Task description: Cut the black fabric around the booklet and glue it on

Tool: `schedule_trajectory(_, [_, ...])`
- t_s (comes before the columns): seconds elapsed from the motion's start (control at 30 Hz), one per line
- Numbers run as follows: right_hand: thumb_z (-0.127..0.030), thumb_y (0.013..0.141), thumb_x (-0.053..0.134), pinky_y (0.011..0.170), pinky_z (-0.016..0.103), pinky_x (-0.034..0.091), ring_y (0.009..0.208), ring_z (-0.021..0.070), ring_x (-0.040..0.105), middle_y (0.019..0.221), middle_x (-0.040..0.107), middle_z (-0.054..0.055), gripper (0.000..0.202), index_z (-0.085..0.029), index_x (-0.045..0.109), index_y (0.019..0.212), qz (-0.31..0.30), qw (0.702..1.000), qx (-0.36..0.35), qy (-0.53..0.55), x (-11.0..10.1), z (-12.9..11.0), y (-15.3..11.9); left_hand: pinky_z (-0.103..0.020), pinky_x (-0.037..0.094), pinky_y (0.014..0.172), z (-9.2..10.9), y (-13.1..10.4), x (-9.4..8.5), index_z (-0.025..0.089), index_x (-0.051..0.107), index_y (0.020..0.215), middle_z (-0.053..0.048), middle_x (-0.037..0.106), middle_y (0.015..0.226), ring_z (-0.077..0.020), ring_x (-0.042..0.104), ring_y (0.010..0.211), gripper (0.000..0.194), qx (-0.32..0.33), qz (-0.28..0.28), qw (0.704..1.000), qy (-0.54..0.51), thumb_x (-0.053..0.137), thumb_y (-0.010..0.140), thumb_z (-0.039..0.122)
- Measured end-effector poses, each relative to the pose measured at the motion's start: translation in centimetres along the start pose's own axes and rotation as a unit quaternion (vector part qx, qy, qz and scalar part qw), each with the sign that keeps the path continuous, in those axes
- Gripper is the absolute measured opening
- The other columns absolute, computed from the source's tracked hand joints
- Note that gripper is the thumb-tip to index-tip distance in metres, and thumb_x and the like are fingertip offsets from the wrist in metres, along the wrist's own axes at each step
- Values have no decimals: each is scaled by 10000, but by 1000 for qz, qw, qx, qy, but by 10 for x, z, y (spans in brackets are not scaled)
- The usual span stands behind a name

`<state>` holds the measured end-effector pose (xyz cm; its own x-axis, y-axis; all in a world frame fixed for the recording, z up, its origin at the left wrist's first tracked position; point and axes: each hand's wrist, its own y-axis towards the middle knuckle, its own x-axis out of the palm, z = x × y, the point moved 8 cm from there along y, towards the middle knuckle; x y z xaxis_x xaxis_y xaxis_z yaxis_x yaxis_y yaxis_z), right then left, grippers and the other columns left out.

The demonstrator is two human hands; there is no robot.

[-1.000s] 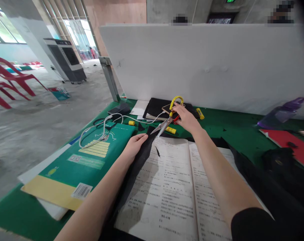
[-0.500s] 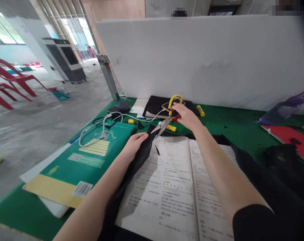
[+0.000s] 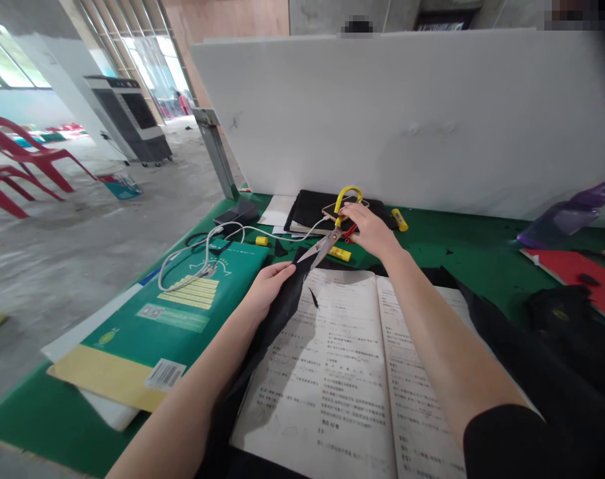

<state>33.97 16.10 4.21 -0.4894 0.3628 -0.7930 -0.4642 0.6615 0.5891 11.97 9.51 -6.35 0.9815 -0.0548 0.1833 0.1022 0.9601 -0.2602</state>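
Note:
My right hand (image 3: 369, 231) grips a pair of scissors (image 3: 327, 244) with yellow and red handles. The parted blades point down and left, at the edge of a black sheet (image 3: 282, 313); whether it is cloth or paper I cannot tell. That edge is pinched by my left hand (image 3: 271, 286), thumb against fingers, just left of the blade tips. Under my forearms an open book (image 3: 332, 372) with printed pages lies on the black sheet, which shows beyond its far and side edges. A small black scrap (image 3: 313, 299) rests on the left page.
Left of the book lies a green book (image 3: 183, 313) with a white cable (image 3: 183, 286) across it. Yellow glue sticks (image 3: 340, 254), a phone (image 3: 332, 208) and a black notebook (image 3: 307, 211) are farther back. A white panel (image 3: 407, 120) borders the green table; a purple bottle (image 3: 562, 216) stands right.
The scissors have shifted very slightly left, with the blades at the black sheet's edge. My left hand keeps its pinch in nearly the same place.

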Motion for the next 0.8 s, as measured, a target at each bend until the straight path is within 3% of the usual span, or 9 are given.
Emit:
schedule_trajectory(0.23, [20, 647, 488, 1087, 418, 384, 1289, 228, 432, 1327, 510, 79, 603, -186, 524, 1212, 8, 1000, -18, -11, 5, -3, 0, -213, 491, 575, -1, 1, -1, 155, 693, 943, -24, 719, 756, -131, 638, 623, 363, -4, 6, 1000, -7, 776, 651, 355])
schedule_trajectory(0.4, [8, 653, 506, 1098, 430, 373, 1272, 222, 455, 1314, 528, 54, 594, -206, 528, 1206, -21, 999, -23, -14, 10, -3, -3, -215, 489, 559, -2, 2, -4, 164, 689, 948, -17, 717, 752, -131, 636, 608, 367, -12, 20, 1000, -11, 780, 644, 347])
schedule_trajectory(0.67, [-13, 663, 535, 1049, 419, 428, 1265, 229, 468, 1330, 524, 49, 601, -222, 521, 1226, -39, 999, -8, -22, 13, -2, -5, -209, 481, 533, -1, 0, -4, 150, 678, 995, -24, 712, 739, -126, 624, 586, 418, -12, 18, 1000, -4, 778, 645, 355])
schedule_trajectory(0.8, [-19, 665, 540, 946, 399, 503, 1236, 241, 494, 1320, 533, 58, 586, -215, 529, 1217, -46, 998, 6, -40, 15, -1, -5, -206, 480, 533, -2, 0, -1, 153, 690, 967, -26, 715, 750, -129, 630, 593, 396, -9, -5, 1000, -3, 775, 646, 369])
